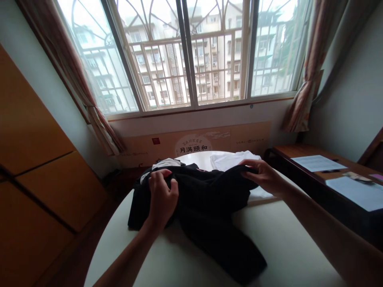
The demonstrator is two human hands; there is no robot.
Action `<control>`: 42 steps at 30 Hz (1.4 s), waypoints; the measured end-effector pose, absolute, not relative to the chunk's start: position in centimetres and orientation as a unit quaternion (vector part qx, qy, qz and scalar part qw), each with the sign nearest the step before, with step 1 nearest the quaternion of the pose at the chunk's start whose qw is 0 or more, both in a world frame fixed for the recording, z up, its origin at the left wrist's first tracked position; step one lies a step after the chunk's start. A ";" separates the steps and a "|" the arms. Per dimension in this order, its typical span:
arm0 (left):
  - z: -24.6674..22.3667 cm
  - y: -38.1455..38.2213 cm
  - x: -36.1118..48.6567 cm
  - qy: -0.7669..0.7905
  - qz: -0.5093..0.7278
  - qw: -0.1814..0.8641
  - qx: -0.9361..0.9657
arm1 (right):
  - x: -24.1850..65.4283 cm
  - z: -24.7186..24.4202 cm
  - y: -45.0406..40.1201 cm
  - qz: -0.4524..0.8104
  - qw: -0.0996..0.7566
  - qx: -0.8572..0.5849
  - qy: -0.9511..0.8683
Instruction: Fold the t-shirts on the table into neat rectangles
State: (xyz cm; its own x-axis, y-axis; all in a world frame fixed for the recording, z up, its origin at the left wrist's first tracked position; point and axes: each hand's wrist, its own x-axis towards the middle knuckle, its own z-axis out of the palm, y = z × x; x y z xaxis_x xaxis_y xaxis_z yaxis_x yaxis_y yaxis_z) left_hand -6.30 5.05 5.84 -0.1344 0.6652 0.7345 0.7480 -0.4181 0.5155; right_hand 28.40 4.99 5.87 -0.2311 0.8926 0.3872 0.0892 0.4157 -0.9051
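Note:
A black garment (206, 191) is stretched between my two hands over a round white table (119, 247). Its kind I cannot make out; one long part, like a sleeve or leg, hangs down toward the lower right. My left hand (163, 195) is closed on its left end, fingers curled into the cloth. My right hand (259, 173) pinches the right end between thumb and fingers. Behind the right hand lies a white folded cloth (230, 159). At the far left, dark and light clothes (167, 162) lie partly hidden behind the black garment.
A wooden desk (287, 153) with paper sheets (318, 163) stands at the right. Orange-brown cabinets (36, 171) line the left side. Beyond the table, a printed cardboard panel (248, 137) leans under a barred window (191, 59) with tied curtains (299, 107).

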 end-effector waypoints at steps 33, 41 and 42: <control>6.5 4.4 -7.1 -0.521 -0.190 -0.201 -0.807 | 37.9 0.7 11.1 0.312 0.443 -0.559 -0.628; 5.0 5.2 -6.9 -0.492 -0.189 -0.049 -0.848 | 36.9 -1.8 11.9 0.390 0.426 -0.549 -0.604; 4.9 5.4 -6.9 -0.487 -0.217 -0.099 -0.840 | 36.6 -1.5 11.6 0.410 0.446 -0.539 -0.586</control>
